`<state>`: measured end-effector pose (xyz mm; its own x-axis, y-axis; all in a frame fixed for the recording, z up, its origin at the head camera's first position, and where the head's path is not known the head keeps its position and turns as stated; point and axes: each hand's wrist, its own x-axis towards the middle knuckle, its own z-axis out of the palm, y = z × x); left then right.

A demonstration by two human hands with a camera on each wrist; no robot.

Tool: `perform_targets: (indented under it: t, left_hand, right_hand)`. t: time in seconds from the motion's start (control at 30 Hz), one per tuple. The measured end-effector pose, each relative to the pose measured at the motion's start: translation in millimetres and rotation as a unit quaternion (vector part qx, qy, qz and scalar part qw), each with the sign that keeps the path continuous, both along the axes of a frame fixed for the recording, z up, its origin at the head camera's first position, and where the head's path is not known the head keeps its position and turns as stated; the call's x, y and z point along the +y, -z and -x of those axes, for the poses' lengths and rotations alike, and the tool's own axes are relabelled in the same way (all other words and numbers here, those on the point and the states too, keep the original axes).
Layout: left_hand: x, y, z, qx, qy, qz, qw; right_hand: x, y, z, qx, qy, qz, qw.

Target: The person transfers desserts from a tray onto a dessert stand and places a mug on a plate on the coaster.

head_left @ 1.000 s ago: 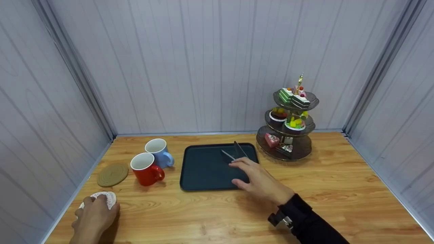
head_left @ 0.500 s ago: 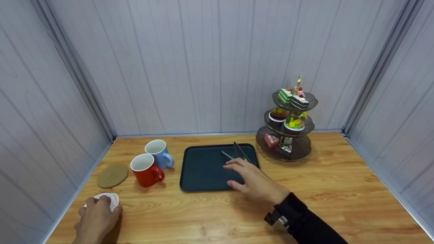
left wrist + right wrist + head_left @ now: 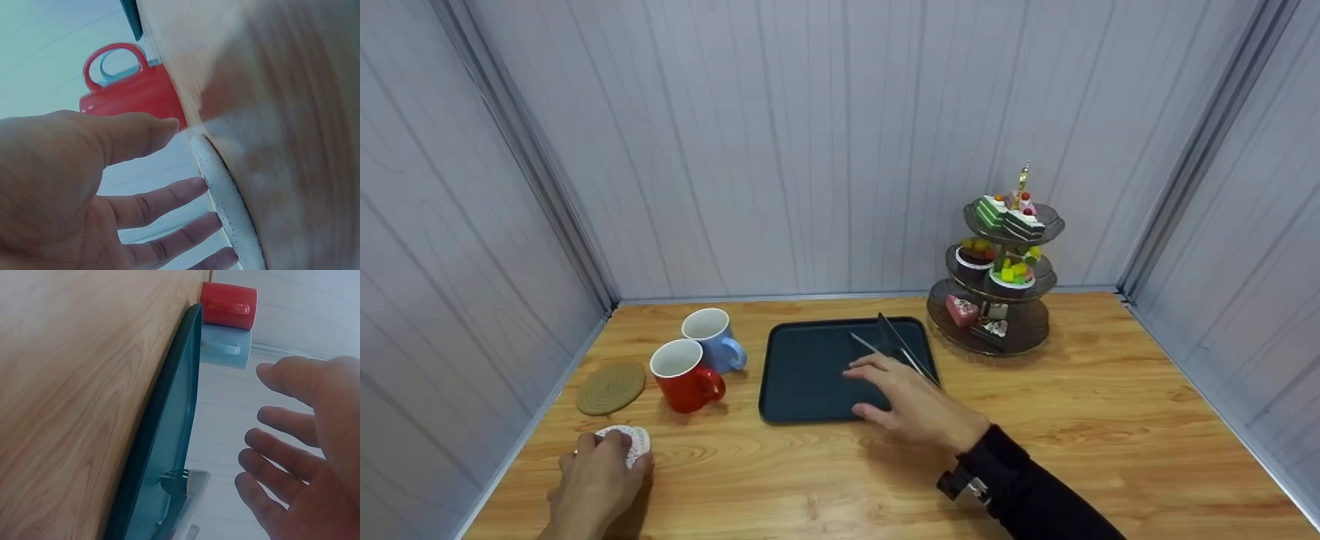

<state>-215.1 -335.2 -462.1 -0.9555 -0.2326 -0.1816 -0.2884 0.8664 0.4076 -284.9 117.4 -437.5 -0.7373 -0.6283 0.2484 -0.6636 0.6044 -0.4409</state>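
Note:
At the left front of the table, my left hand (image 3: 598,480) lies over a white speckled round coaster (image 3: 638,444). In the left wrist view, three fairly straight fingers (image 3: 169,197) touch the top of this disc (image 3: 225,197), while the thumb stays off it, overlapping the red mug (image 3: 135,95). My right hand (image 3: 911,401) hovers over the right part of the dark tray (image 3: 802,375), fingers loosely spread and holding nothing. A knife (image 3: 894,334) and a fork (image 3: 175,484) lie on the tray's right side, partly hidden by this hand in the head view.
A red mug (image 3: 682,382) and a light blue mug (image 3: 712,345) stand left of the tray. Beyond the left hand lies a tan woven coaster (image 3: 611,388). A three-tier stand (image 3: 1024,330) with cakes rises at the back right. Walls (image 3: 847,150) enclose the table's back and sides.
My left hand has slid the white coaster to the right along the table. The right hand has drifted a little left and toward me over the tray.

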Motion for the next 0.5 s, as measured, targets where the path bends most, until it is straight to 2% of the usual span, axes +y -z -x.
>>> perform_targets:
  t: [0.3, 0.5]
  left_hand:
    - [22, -1.0, 5.9, -0.017, 0.009, 0.019, 0.9996]
    - [42, -0.8, 10.1, -0.047, 0.005, 0.025, 0.9986]
  right_hand:
    - [-7, 1.8, 0.9, 0.011, -0.024, -0.012, 1.0]
    - [-11, 2.7, -0.7, -0.011, -0.022, -0.023, 0.999]
